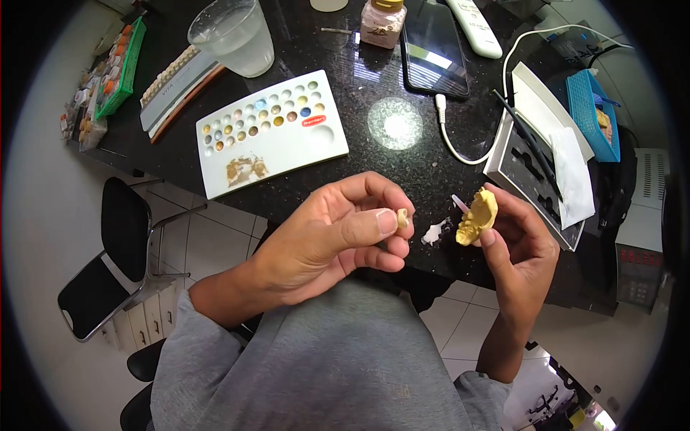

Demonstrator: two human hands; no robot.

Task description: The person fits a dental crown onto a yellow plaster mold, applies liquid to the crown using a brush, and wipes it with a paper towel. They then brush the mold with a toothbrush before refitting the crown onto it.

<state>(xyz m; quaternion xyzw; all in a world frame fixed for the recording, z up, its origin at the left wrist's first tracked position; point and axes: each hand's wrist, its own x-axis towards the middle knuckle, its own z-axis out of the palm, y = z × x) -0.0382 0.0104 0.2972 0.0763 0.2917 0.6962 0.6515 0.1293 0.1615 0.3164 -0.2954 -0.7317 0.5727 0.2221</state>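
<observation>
My left hand (345, 230) pinches a small cream-coloured tooth piece (403, 218) between thumb and index finger, above the front edge of the black speckled counter. To its right, my right hand (519, 248) grips a yellow dental cast (478, 217) by its side, with the tooth-shaped edge turned toward my left hand. The two hands are apart. Between them, a scrap of white material (435, 231) lies on the counter. A thin pale stick (461, 204) shows just beside the cast; whether it touches the cast is unclear.
A white paint palette (330, 149) lies behind my left hand, near a glass of water (248, 54) and a shade guide (176, 90). A phone (435, 50) with a white cable (449, 140) is farther back. At right are an open case (521, 161), a black brush-like tool (535, 147) and a blue basket (589, 115).
</observation>
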